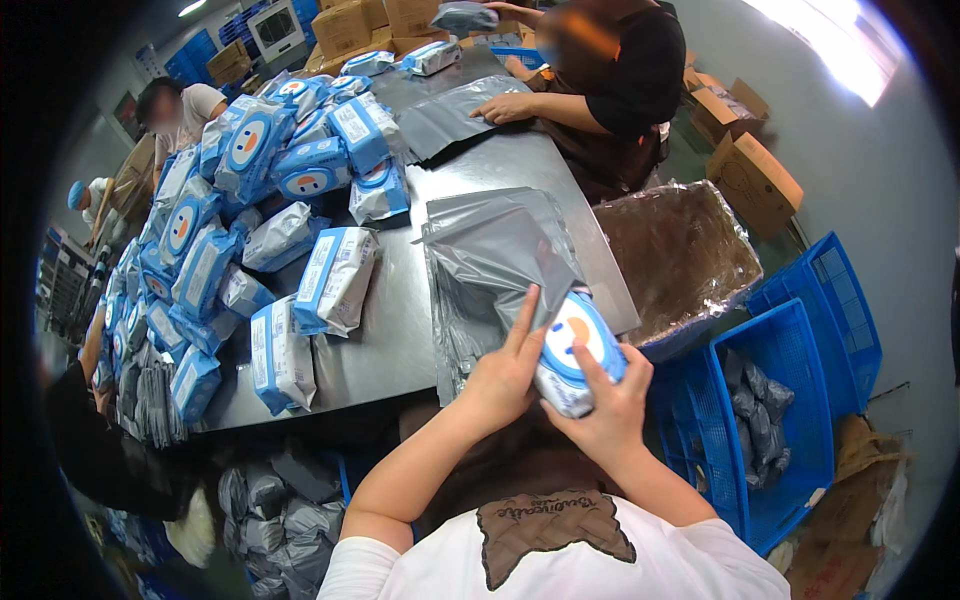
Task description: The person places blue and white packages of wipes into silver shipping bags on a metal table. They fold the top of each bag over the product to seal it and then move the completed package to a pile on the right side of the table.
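Note:
My right hand [612,405] grips a blue and white soft pack of wipes [575,345] with a round cartoon face on it, fingers wrapped along its side and near end. The pack is tilted, its far end against the mouth of a grey plastic mailing bag [510,250]; how far inside it reaches is hard to see. Beside the pack, my left hand [505,378] has two fingers extended along the bag's raised edge, with its thumb hidden. This bag lies on top of a stack of similar flat bags at the metal table's [390,340] edge.
A large heap of wipes packs [245,150] covers the table's left side. Across from me, a co-worker's hand [505,108] rests on more grey bags. On the right stand a film-lined box [680,250] and blue crates [790,350] holding filled bags. Filled grey bags [275,510] lie below left.

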{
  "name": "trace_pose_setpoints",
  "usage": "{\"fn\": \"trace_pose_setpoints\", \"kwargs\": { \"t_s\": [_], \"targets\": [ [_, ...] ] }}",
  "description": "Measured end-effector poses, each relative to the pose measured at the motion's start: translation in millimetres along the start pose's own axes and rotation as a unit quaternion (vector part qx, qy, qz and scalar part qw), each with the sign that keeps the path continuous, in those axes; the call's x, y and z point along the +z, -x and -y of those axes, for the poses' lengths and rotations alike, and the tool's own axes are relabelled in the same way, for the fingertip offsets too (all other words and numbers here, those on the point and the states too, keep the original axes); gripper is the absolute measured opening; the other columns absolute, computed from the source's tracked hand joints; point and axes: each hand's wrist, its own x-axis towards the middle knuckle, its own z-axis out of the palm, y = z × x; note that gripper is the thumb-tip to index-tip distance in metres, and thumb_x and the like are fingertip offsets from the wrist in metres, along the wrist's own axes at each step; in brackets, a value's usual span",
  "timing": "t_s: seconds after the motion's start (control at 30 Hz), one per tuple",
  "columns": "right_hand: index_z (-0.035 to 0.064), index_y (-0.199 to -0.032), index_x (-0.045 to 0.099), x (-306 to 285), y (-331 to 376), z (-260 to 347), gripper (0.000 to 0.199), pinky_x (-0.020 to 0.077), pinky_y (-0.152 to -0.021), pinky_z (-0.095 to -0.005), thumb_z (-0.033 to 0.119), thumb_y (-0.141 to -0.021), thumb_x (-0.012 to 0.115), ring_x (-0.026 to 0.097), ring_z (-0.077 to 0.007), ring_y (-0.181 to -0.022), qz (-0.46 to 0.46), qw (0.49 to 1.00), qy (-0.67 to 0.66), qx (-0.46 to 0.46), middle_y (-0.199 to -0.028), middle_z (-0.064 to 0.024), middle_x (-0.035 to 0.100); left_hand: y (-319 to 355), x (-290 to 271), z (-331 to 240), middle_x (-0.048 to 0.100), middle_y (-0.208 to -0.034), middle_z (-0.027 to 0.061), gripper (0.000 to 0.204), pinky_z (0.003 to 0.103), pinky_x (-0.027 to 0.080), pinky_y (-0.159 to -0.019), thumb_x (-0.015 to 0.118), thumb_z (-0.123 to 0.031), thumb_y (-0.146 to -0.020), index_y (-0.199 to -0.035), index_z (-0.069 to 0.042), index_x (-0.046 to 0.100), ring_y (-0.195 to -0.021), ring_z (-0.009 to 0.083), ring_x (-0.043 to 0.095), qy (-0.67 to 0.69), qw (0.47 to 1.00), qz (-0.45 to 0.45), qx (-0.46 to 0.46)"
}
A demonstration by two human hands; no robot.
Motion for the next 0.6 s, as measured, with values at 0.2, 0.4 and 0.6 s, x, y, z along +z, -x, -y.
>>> {"fn": "trace_pose_setpoints", "kwargs": {
  "t_s": [0.2, 0.4, 0.6],
  "targets": [
    [0.0229, -0.128, 0.057, 1.7, -6.0, -6.1, 0.075, 0.0401, -0.093, -0.0432, 0.032, -0.06, 0.086, 0.038, -0.0382, -0.109, 0.095, 0.991, -0.084, -0.051, -0.122, -0.0196, 0.035, 10.9, -13.4, 18.3, 0.009, -0.156, 0.0183, 0.082, 0.048, 0.053, -0.072, 0.075, -0.004, -0.062, -0.133, 0.004, 0.034, -0.092, 0.0474, 0.06, -0.006, 0.998, -0.011, -0.061],
    [0.0069, -0.131, 0.045, 28.2, -22.6, -5.3, 0.087, 0.0405, -0.093, -0.0418, 0.032, -0.059, 0.088, 0.043, -0.0362, -0.111, 0.018, 0.982, -0.187, 0.004, -0.12, -0.0197, 0.041, 21.2, -8.0, 28.8, 0.014, -0.154, 0.0232, 0.067, 0.044, 0.054, -0.066, 0.065, 0.004, -0.067, -0.13, 0.002, 0.042, -0.082, 0.0417, 0.064, -0.065, 0.997, -0.051, -0.003],
    [0.0064, -0.133, 0.046, 19.2, -34.8, -71.7, 0.092, 0.0231, -0.109, -0.05, 0.04, -0.057, 0.087, 0.02, -0.0387, -0.138, 0.207, 0.959, -0.188, -0.046, -0.147, -0.0181, 0.03, 67.5, -5.2, 10.0, 0.009, -0.151, 0.0326, 0.076, 0.048, 0.034, -0.105, 0.082, -0.015, -0.065, -0.131, -0.001, 0.047, -0.132, 0.0475, 0.032, -0.028, 0.99, -0.112, -0.084]
  ]
}}
